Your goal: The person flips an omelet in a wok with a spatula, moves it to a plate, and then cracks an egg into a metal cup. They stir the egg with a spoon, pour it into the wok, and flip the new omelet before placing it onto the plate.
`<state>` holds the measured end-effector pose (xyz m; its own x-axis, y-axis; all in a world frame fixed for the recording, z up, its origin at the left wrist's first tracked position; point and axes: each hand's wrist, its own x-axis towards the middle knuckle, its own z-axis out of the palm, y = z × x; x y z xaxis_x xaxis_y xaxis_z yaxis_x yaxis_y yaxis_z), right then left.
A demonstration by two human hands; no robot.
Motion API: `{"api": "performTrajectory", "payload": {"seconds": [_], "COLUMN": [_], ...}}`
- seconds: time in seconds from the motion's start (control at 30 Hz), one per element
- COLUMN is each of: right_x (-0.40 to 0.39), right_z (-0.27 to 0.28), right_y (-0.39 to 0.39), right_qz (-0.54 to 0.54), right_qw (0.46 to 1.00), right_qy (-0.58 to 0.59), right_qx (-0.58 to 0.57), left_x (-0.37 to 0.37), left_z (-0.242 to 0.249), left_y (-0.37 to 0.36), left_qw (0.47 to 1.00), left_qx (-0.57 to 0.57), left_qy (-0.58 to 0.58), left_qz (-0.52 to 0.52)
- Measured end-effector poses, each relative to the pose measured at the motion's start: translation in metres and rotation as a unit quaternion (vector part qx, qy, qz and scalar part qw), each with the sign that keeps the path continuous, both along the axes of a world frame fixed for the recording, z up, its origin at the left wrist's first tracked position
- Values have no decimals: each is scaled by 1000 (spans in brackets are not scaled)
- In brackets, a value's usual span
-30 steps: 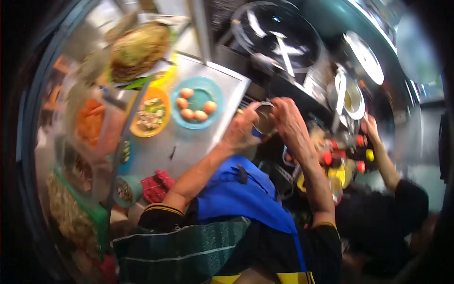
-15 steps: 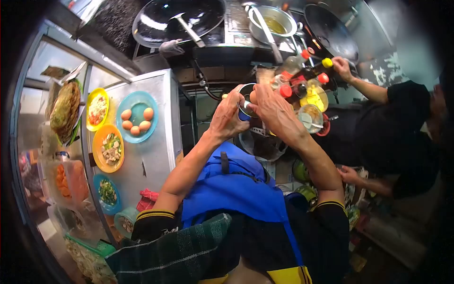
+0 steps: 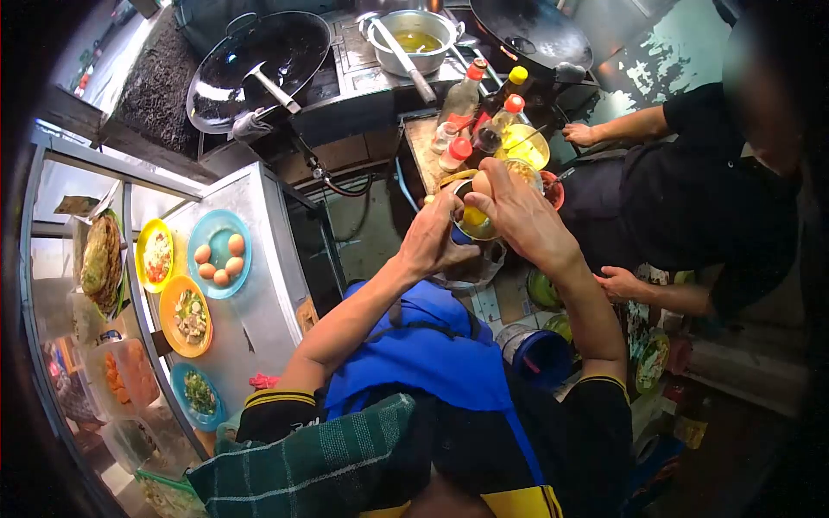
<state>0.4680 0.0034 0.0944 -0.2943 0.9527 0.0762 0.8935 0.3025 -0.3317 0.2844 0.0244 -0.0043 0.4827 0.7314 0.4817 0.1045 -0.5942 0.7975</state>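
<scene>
My left hand (image 3: 430, 235) is closed around a blue cup (image 3: 463, 235) with a pale rim, held in front of my chest. Over the cup's mouth, my right hand (image 3: 537, 223) grips a brown egg (image 3: 482, 183) in its fingers. Just below the egg, a yellow yolk (image 3: 474, 216) shows at the cup's opening. Whether the shell is split is hidden by my fingers. To the left, several whole eggs (image 3: 221, 278) lie on a blue plate (image 3: 218, 223).
Ahead are a black wok (image 3: 298, 56), a metal pot (image 3: 445, 53) of yellowish liquid and another wok (image 3: 540, 34). Sauce bottles (image 3: 460, 104) crowd a small stand (image 3: 423, 142). Plates of chopped food (image 3: 186, 319) sit on the left counter. Another person (image 3: 699, 207) stands close on the right.
A yolk now shows at the cup's mouth beneath the egg. The other person's upper hand has left the yellow-capped bottle. My view has shifted, bringing the stand more into sight.
</scene>
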Motion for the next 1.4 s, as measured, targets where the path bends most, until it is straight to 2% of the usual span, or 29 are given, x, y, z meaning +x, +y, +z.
{"api": "performTrajectory", "payload": {"seconds": [0.07, 0.13, 0.17, 0.2, 0.4, 0.47, 0.53, 0.6, 0.63, 0.67, 0.73, 0.77, 0.83, 0.87, 0.9, 0.93, 0.97, 1.0, 1.07, 1.13, 1.17, 1.23, 1.27, 1.3, 1.33, 1.4], "right_x": [5, 8, 7, 9, 17, 24, 19, 19, 24, 27, 29, 29, 40, 45, 42, 46, 51, 50, 54, 52, 43, 32, 19, 10, 4, 1], "right_z": [6, 11, 16, 15, 16, 5, 13, 16, 3, -3, -10, -10, -41, -59, -66, -93, -119, -129, -145, -114, -86, -47, -21, -3, 8, 14], "right_y": [-6, -10, -15, -18, -31, -37, -42, -45, -47, -50, -57, -63, -75, -80, -87, -90, -97, -100, -102, -91, -82, -67, -65, -60, -57, -49], "right_qz": [-19, 13, -37, -37, -91, -70, -115, -164, -154, -155, -177, -206, -212, -213, -255, -256, -256, -253, -265, -270, -224, -110, -98, -58, -31, 0], "right_qw": [1000, 999, 998, 998, 996, 997, 993, 982, 981, 981, 939, 922, 928, 935, 923, 920, 943, 959, 959, 919, 932, 939, 936, 951, 958, 978], "right_qy": [22, -4, 34, 35, 2, -7, -8, 64, 115, 116, 295, 328, 306, 281, 287, 294, 210, 124, 99, 285, 281, 305, 328, 287, 268, 188], "right_qx": [1, 41, 32, 31, -16, 32, -5, -64, -2, -3, 11, 9, 21, 36, -28, -35, -22, -8, 28, -39, 55, 117, 80, 104, 95, 91], "left_x": [8, 15, 21, 25, 38, 41, 48, 47, 46, 45, 41, 36, 23, 10, 8, 7, 3, 2, -1, 1, 4, 14, 20, 28, 28, 38], "left_z": [8, 7, 6, 9, 11, 10, 2, -1, -4, -9, -5, -3, -8, -15, -19, -22, -15, -14, -9, -5, -3, 9, 13, 4, 9, 12], "left_y": [-5, -6, -7, -8, -15, -19, -17, -20, -20, -19, -14, -13, -10, -9, -4, 1, 1, 4, 5, 5, 4, -2, -4, -2, -3, 7], "left_qw": [1000, 999, 999, 999, 998, 996, 998, 997, 997, 998, 999, 999, 999, 994, 997, 999, 996, 998, 994, 995, 995, 995, 994, 996, 994, 987], "left_qx": [8, -20, 13, 45, 50, -46, 57, -7, -8, 0, 34, 31, 36, 7, -3, -13, -5, -1, 9, 27, 47, 27, 8, 42, -31, 121], "left_qy": [0, 38, 32, 26, 18, 38, -4, 42, 42, 38, 5, 9, 28, 103, 70, 36, 62, 41, 83, 83, 80, 94, 109, 82, 94, 57], "left_qz": [-16, -29, -21, -13, -35, -60, -40, -60, -63, -51, -34, -16, 26, 30, 33, 37, 56, 50, 64, 54, 40, 26, 15, 1, -40, -87]}}
